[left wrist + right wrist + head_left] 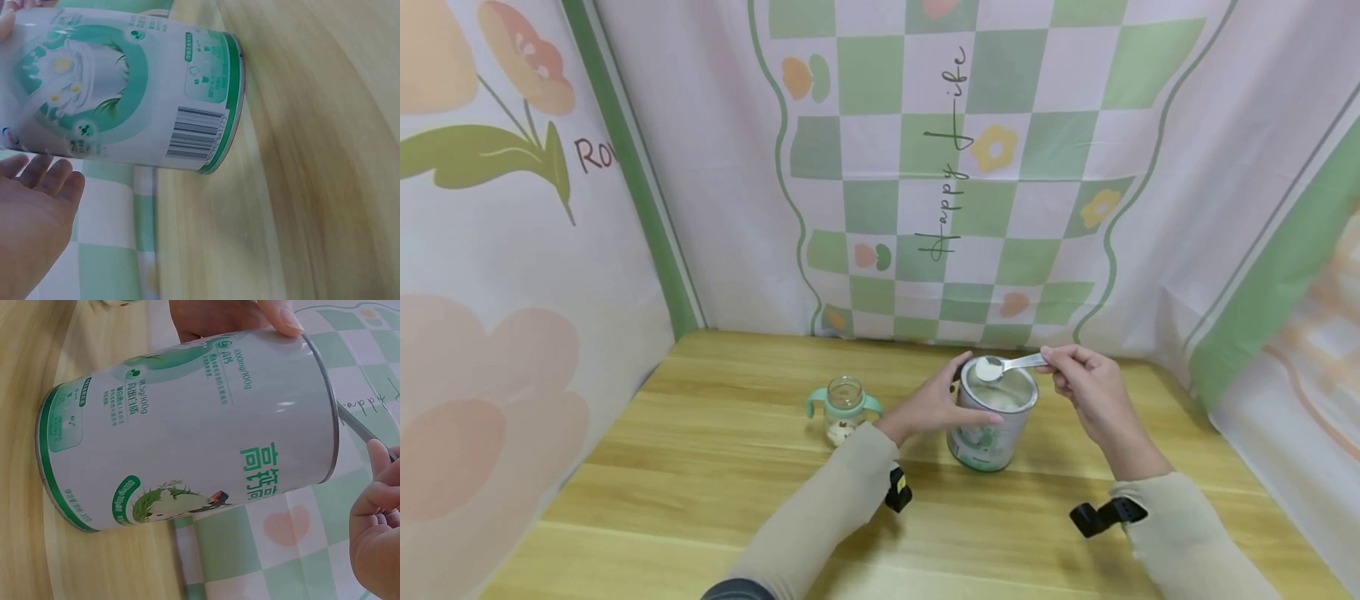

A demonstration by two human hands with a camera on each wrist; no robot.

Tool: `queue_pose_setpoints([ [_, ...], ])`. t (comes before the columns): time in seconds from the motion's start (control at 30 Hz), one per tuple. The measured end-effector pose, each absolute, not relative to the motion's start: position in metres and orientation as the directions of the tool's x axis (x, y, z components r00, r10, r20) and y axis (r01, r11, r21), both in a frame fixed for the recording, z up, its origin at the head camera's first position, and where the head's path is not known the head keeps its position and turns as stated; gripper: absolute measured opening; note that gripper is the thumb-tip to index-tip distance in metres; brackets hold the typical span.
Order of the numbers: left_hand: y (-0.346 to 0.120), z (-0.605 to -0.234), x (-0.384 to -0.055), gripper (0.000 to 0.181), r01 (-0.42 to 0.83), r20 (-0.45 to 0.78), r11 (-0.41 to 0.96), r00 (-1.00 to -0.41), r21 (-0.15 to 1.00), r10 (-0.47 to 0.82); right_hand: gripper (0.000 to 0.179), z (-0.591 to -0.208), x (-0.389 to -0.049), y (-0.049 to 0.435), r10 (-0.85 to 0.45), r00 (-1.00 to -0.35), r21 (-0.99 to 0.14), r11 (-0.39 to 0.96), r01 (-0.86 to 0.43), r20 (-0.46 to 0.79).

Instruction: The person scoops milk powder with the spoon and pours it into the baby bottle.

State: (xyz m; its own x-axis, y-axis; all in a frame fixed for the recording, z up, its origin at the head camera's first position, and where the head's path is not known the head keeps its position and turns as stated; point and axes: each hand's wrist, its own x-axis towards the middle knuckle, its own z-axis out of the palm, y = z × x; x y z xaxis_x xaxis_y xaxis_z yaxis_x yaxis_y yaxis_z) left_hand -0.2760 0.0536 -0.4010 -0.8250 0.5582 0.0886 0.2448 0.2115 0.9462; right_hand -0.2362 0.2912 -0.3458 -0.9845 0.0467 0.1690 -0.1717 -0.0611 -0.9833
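Note:
A white and green milk powder can (987,442) stands uncovered on the wooden table, with pale powder inside. My left hand (934,407) holds it near the rim, thumb across the front. In the left wrist view, the fingers of the left hand (37,219) lie along one side of the can (125,81). My right hand (1093,396) pinches the handle of a metal spoon (1028,361) whose bowl, heaped with white powder, is over the can's mouth. The right wrist view shows the right hand (378,531) at the rim, with the spoon's bowl hidden.
Left of the can stands a clear baby bottle (846,408), uncapped, with mint green handles. Under everything is the wooden table (700,467). A green and white checked curtain (940,208) hangs behind its far edge, and printed fabric is at both sides.

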Motion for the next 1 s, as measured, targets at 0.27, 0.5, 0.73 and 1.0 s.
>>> queue_pose_setpoints([
  [0.27, 0.044, -0.395, -0.277, 0.106, 0.294, 0.102, 0.244, -0.806, 0.924, 0.584, 0.016, -0.342, -0.237, 0.288, 0.047, -0.985, -0.983, -0.071, -0.171, 0.168],
  [0.5, 0.03, -0.383, -0.276, 0.101, 0.386, 0.15, 0.28, -0.782, 0.879, 0.605, 0.017, -0.335, -0.238, 0.28, 0.029, -0.985, -0.983, -0.068, -0.173, 0.172],
  [0.73, 0.013, -0.372, -0.28, 0.1, 0.462, 0.193, 0.331, -0.774, 0.823, 0.603, 0.011, -0.329, -0.241, 0.267, 0.011, -0.989, -0.982, -0.111, -0.15, 0.15],
  [1.0, -0.006, -0.36, -0.281, 0.103, 0.498, 0.206, 0.368, -0.77, 0.785, 0.603, 0.013, -0.326, -0.244, 0.254, -0.01, -0.986, -0.981, -0.11, -0.162, 0.164],
])
